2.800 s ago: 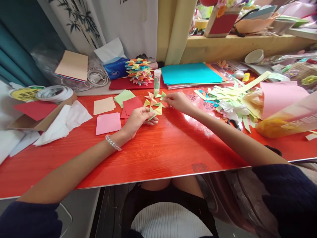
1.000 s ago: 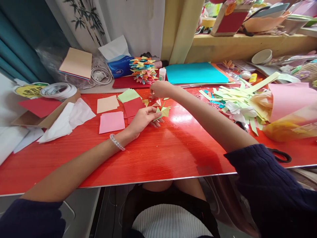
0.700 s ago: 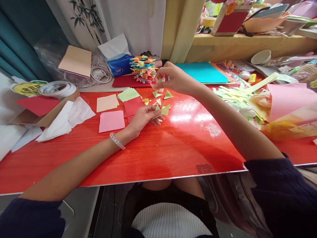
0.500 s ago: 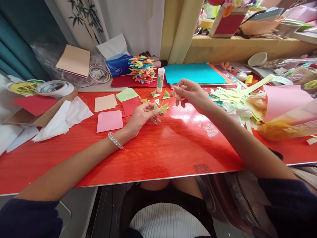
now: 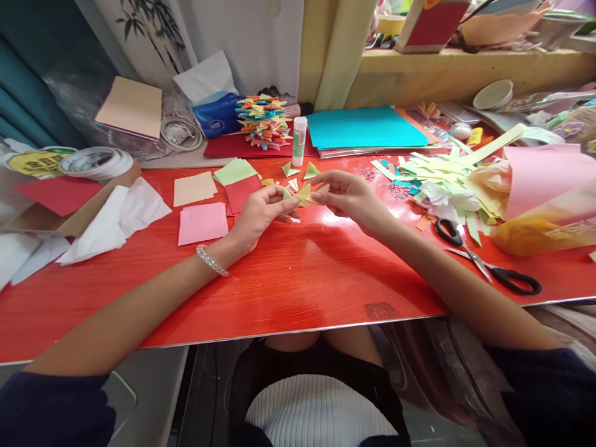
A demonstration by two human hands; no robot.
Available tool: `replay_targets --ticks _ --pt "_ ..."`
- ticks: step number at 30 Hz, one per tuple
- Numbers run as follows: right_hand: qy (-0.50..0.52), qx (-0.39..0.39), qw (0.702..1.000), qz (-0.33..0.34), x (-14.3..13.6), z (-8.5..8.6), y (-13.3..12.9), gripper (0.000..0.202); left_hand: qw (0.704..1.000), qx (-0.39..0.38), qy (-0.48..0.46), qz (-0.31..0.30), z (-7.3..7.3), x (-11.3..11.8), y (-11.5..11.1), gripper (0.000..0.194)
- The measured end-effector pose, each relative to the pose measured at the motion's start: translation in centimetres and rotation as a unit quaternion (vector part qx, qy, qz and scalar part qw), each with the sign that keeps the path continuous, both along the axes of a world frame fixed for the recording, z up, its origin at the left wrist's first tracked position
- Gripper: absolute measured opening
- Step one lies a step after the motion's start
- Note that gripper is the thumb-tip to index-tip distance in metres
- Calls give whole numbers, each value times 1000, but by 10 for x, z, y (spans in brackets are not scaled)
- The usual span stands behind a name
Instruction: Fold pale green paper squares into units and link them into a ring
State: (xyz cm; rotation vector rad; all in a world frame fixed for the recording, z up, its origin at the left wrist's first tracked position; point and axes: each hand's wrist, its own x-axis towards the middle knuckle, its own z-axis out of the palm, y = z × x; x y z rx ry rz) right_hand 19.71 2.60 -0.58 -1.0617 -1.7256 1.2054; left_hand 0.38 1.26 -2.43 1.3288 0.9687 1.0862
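Note:
My left hand (image 5: pixel 261 214) pinches a yellow folded-paper star (image 5: pixel 303 196) between thumb and fingers. Against its right side, my right hand (image 5: pixel 354 197) holds a small peach folded paper piece (image 5: pixel 322 188), its fingertips partly covering it. Just beyond the hands, a few pale green folded pieces (image 5: pixel 290 170) lie on the red table (image 5: pixel 279 285). A white and green glue stick (image 5: pixel 299 141) stands upright behind them. Left of my left hand are pink squares (image 5: pixel 203 224), peach squares (image 5: pixel 194 189), red squares (image 5: pixel 244 194) and green squares (image 5: pixel 236 170) of paper.
A multicoloured folded-paper stack (image 5: pixel 264 123) stands at the back beside a blue tissue pack (image 5: pixel 218 115). Black-handled scissors (image 5: pixel 479 261) lie open at the right, near paper strips (image 5: pixel 433 174). Blue sheets (image 5: pixel 365 128) lie behind, and a cardboard box (image 5: pixel 88 208) stands at the left.
My right hand has come down and left with the peach piece, bringing it against the yellow star. My left hand stays nearly in place. The scissors now show beyond my right forearm.

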Motion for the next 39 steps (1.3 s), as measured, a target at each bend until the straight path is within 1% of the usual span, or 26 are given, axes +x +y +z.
replay_targets --ticks 2,6,9,13,16,18,21,25,29,33,39 --pt "14 -2 1000 -2 -1 -1 -2 22 1000 11 11 -13 -1 0 0 23" --pt "41 7 999 -10 -3 1 -5 30 999 22 27 -40 -1 1 -1 26" --pt "51 -1 999 -2 -3 2 -5 25 1000 18 19 -17 -1 1 -1 27" --pt "101 -25 995 -4 -3 -1 -4 24 999 23 -4 24 -1 1 -1 24" --pt "125 -48 991 4 -5 -4 -6 19 999 27 -12 27 -2 0 -1 21" --pt "126 -58 990 10 -6 -6 -7 20 999 30 -16 25 -2 0 0 20" --pt "126 -50 991 5 -6 -7 -8 22 999 38 -18 21 -4 0 1 20" --pt "120 -15 993 0 -6 -7 -10 23 997 73 -32 17 -6 -1 3 14" --pt "92 53 994 -7 -6 -6 -12 22 992 114 -47 14 -8 -1 6 6" --pt "64 121 990 -32 -6 -6 -13 18 990 130 -51 18 -11 -2 8 8" --pt "-7 211 977 -40 -3 -7 -14 16 987 153 -48 22 -14 -3 9 9"
